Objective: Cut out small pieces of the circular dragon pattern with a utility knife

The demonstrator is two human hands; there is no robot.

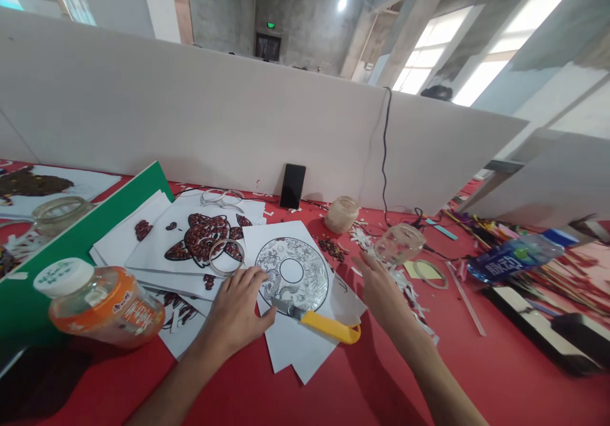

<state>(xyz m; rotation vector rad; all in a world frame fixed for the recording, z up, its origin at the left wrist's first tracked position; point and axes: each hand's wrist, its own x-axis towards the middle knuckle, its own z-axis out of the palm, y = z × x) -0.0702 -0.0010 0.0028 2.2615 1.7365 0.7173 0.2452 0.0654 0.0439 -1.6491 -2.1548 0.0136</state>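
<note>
A white sheet with a round black-and-white drawing (309, 273) lies on the red table. My left hand (241, 308) rests at the sheet's left edge, fingers apart and holding nothing. Across the sheet's lower part lies a yellow utility knife (331, 326), its metal end pointing left, near my left thumb. My right hand (381, 289) hovers right of the sheet, beside a glass jar (399, 244); its fingers point forward, and whether they pinch anything is hidden. Dark seeds (332, 248) lie in a small pile beyond the drawing.
A phone (292, 186) leans on the white partition (214, 114). At left are an orange-labelled bottle (107, 308), a green board (28, 286) and bean-covered drawings (207, 238). A jar of pale contents (342, 214) stands behind the seeds; a blue bottle (517, 255) lies right.
</note>
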